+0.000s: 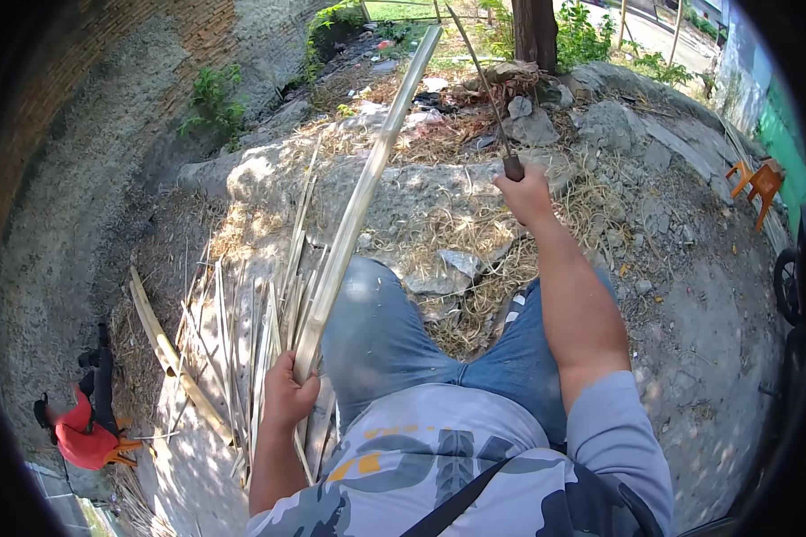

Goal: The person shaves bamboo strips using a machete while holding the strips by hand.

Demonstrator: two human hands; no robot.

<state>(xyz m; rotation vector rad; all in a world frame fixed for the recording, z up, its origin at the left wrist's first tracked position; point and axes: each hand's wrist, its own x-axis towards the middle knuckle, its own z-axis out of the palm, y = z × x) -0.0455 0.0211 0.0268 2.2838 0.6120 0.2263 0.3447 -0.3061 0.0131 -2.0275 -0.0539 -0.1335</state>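
My left hand (288, 394) is wrapped round the lower end of a long split bamboo strip (368, 190), which slants up and away past my left thigh. The strip's pale inner face shows along its length. In my right hand (527, 194), held out over my right knee, is the dark handle of a machete (492, 94). Its long thin blade points up and away, tilted left, its tip apart from the strip's far end. A pile of thin bamboo strips (228, 345) lies on the ground beside my left leg.
A thicker bamboo piece (184, 369) lies left of the pile. At far left a person in a red shirt (87, 437) sits on an orange seat. Ahead are shavings, a stone ledge (331, 192) and a tree trunk (535, 36). An orange chair (765, 185) stands far right.
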